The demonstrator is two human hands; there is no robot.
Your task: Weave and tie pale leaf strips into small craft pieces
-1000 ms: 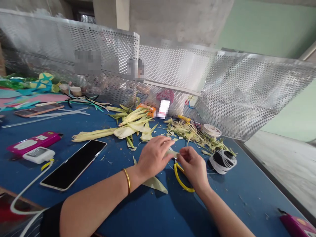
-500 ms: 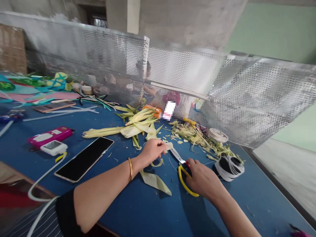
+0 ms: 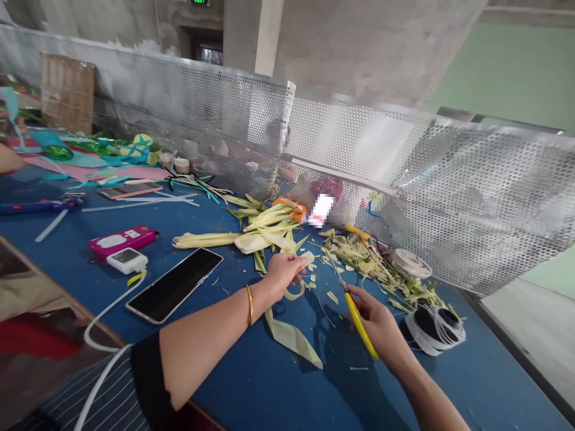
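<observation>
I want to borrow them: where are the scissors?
Head view, right of centre: the scissors are in the right hand, blades toward the husk scraps.

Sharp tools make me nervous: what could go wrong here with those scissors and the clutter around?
1. The right hand holds the yellow-handled scissors with blades close to the left hand, which pinches a pale leaf strip; a slip might nick a finger.
2. The black phone lies near the table edge beside the left forearm; a sweep could knock it off.
</observation>
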